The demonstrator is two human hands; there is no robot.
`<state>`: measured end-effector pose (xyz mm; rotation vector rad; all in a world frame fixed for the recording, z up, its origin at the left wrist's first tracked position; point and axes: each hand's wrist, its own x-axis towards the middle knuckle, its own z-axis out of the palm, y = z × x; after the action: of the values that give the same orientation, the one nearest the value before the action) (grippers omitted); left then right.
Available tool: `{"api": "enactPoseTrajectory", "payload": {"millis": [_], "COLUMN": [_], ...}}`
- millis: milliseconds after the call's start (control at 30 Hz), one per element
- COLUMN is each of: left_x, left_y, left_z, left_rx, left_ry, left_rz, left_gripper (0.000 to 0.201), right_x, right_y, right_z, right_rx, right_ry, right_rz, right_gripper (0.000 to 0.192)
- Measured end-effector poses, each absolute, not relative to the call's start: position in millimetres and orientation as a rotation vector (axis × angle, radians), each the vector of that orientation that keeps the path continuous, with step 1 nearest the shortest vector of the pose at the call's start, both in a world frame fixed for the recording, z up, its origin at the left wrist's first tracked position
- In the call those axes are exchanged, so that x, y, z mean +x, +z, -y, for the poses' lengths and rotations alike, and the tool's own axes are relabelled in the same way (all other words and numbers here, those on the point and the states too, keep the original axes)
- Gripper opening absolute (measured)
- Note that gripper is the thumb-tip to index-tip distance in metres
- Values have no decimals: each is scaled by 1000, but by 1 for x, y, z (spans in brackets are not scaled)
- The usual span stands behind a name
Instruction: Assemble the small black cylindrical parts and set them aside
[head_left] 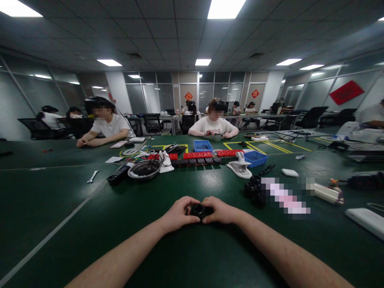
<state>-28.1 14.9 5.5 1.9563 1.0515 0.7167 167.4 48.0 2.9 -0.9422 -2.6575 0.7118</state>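
Both my hands meet on the green table (60, 200) just in front of me, holding one small black round part (198, 209) with a hole in its top. My left hand (177, 214) grips it from the left and my right hand (221, 211) from the right, fingers curled around it. A cluster of similar black round parts (253, 188) sits to the right, a little beyond my right hand.
Farther out lie a metal bowl with cables (144, 169), red power strips (198, 155), two blue bins (255, 158), a white clamp (240, 166), a wrench (93, 176) and a white box (364, 220). Two people sit across the table; others work behind.
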Motion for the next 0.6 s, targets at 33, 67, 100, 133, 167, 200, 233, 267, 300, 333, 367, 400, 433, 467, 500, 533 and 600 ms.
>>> {"api": "enactPoseTrajectory", "payload": {"millis": [33, 67, 100, 133, 167, 200, 233, 267, 300, 333, 367, 400, 433, 467, 500, 533, 600], "left_x": [-28, -28, -28, -28, -27, -27, -26, -25, -23, -22, -21, -20, -19, -18, -17, -17, -18], "left_y": [5, 4, 3, 3, 2, 2, 1, 1, 1, 0, 0, 0, 0, 0, 0, 1, 2], "left_z": [-15, -15, -15, -15, -15, -15, -15, -14, -13, -13, -12, -11, -10, -10, -9, -9, -10], "left_rx": [1955, 1956, 1959, 1963, 1967, 1971, 1974, 1974, 1973, 1972, 1969, 1969, 1969, 1968, 1969, 1975, 1990], "left_ry": [718, 719, 723, 731, 738, 747, 758, 770, 784, 797, 812, 829, 844, 859, 872, 878, 859], "left_rz": [-1054, -1057, -1064, -1075, -1090, -1112, -1141, -1174, -1210, -1246, -1282, -1312, -1337, -1358, -1373, -1381, -1368], "left_gripper": [42, 42, 41, 41, 41, 41, 41, 42, 41, 40, 39, 38, 38, 40, 41, 43, 42], "right_x": [167, 166, 166, 164, 163, 161, 160, 158, 156, 153, 151, 149, 147, 146, 145, 145, 146], "right_y": [2, 2, 1, 0, -1, -2, -3, -4, -4, -5, -6, -6, -6, -6, -6, -6, -5], "right_z": [-47, -46, -45, -44, -42, -41, -39, -37, -36, -34, -33, -31, -30, -30, -29, -29, -29], "right_rx": [-967, -1000, -1038, -1077, -1114, -1148, -1180, -1213, -1250, -1288, -1321, -1346, -1363, -1374, -1378, -1376, -1345], "right_ry": [692, 670, 647, 626, 605, 583, 559, 530, 496, 457, 415, 369, 323, 280, 245, 219, 211], "right_rz": [2646, 2631, 2613, 2594, 2575, 2558, 2542, 2525, 2508, 2493, 2482, 2475, 2476, 2480, 2483, 2484, 2484], "right_gripper": [33, 34, 35, 36, 37, 38, 40, 41, 42, 43, 44, 44, 44, 44, 44, 45, 48]}}
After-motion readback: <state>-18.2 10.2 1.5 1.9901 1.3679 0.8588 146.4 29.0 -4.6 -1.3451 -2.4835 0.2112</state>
